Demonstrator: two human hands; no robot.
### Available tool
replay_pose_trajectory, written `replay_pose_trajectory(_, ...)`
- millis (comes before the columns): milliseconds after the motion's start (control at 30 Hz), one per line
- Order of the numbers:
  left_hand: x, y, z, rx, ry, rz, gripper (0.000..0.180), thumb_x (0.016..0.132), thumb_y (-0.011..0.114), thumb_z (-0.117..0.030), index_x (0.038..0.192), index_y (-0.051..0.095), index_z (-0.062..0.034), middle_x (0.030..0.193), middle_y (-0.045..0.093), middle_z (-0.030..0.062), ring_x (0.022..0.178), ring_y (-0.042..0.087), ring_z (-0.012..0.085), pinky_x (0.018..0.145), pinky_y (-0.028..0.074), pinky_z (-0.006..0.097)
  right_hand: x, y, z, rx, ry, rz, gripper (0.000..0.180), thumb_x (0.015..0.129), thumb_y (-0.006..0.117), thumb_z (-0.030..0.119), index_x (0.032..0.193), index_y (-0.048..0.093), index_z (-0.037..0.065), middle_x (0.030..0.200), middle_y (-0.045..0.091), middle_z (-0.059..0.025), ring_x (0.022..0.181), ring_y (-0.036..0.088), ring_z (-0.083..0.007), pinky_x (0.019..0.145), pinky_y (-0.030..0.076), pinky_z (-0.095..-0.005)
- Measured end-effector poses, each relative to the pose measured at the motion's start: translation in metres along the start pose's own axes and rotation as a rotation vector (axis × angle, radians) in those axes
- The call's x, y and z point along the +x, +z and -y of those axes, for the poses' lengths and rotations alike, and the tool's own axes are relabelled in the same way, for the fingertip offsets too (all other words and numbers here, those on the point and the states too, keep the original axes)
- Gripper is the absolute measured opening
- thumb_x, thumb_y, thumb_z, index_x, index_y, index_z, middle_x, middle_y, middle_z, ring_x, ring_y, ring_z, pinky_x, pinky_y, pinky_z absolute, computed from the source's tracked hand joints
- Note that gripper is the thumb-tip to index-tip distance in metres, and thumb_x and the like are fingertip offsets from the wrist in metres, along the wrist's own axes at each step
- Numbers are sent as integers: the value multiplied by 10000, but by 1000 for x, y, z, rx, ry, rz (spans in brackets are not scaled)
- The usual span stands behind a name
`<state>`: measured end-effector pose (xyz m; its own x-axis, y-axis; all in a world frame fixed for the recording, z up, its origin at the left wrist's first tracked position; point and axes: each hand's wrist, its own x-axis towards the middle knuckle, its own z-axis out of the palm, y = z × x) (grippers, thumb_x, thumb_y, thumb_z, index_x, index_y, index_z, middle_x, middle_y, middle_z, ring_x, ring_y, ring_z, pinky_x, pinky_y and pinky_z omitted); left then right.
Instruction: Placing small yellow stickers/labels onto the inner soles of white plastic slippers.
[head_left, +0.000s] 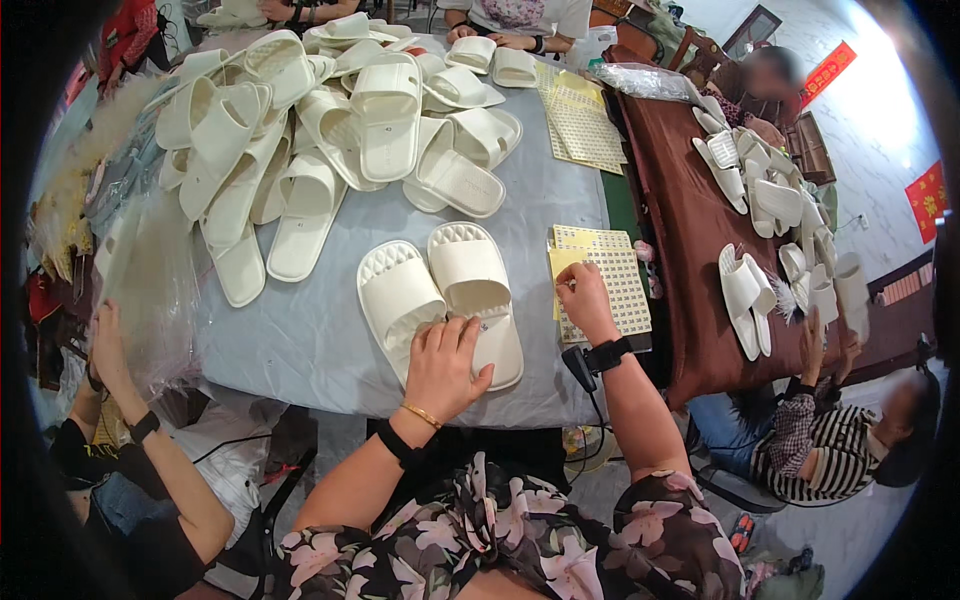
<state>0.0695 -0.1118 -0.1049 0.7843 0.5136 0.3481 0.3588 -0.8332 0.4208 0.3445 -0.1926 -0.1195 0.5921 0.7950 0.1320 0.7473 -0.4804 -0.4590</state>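
Note:
A pair of white slide slippers lies side by side before me, toes away: the left slipper (398, 285) and the right slipper (468, 268). My left hand (445, 360) rests over their footbeds, below the straps, with its fingers stretched out. Small dark marks show on the right footbed by my fingertips. To the right lies a yellow-backed sheet of small printed stickers (615, 285). Over its left part is my right hand (588, 300), thumb and fingers pinched together; whatever is between them is too small to make out.
A large heap of white slippers (390, 110) covers the far table. More sticker sheets (583, 125) lie at the far right edge. A brown-covered table (670, 220) with slippers adjoins on the right. Co-workers sit around; one person's hands (115, 350) handle clear plastic on the left.

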Motion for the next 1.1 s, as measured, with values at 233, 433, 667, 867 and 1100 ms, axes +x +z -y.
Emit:
replay_pose_trajectory(233, -2, -2, -1, -13, -3, -6, 597, 753, 679, -348, 1251, 565, -39, 1197, 539, 131, 1112, 503, 306, 999, 358, 470, -3, 0, 2, 108, 45, -30, 211, 785, 687, 57, 982, 618, 23, 1009, 574, -166, 915, 605, -346, 802, 505, -411)
replay_pose_trajectory(433, -2, -2, -1, -34, -5, 0, 605, 753, 685, -347, 1259, 561, -39, 1210, 532, 125, 1116, 502, 305, 1001, 358, 468, -6, -12, 1, 224, 87, -13, 220, 783, 695, 67, 976, 606, 11, 968, 576, -122, 808, 607, -236, 726, 504, -342)
replay_pose_trajectory(667, -1, -2, 2, -32, -24, 19, 606, 760, 684, -345, 1270, 557, -44, 1214, 532, 121, 1124, 501, 301, 1008, 356, 464, -26, -30, 45, 639, 156, 151, 199, 810, 673, 52, 982, 594, -12, 870, 612, -41, 727, 555, -103, 660, 468, -256)
replay_pose_trajectory(867, 1, -3, -1, -17, -12, 18, 607, 756, 686, -343, 1268, 558, -45, 1211, 535, 120, 1126, 503, 292, 1013, 357, 459, -5, -30, 12, 610, 196, -86, 125, 841, 648, 53, 932, 618, -27, 782, 620, -30, 693, 559, -104, 629, 465, -251)
replay_pose_trajectory(1100, -1, -2, -1, -31, -34, 20, 609, 744, 691, -344, 1261, 565, -48, 1206, 541, 118, 1122, 505, 293, 1018, 353, 464, 4, -37, 12, 816, 272, 147, 118, 842, 635, 42, 932, 605, -28, 746, 585, -12, 676, 549, -94, 598, 443, -238)
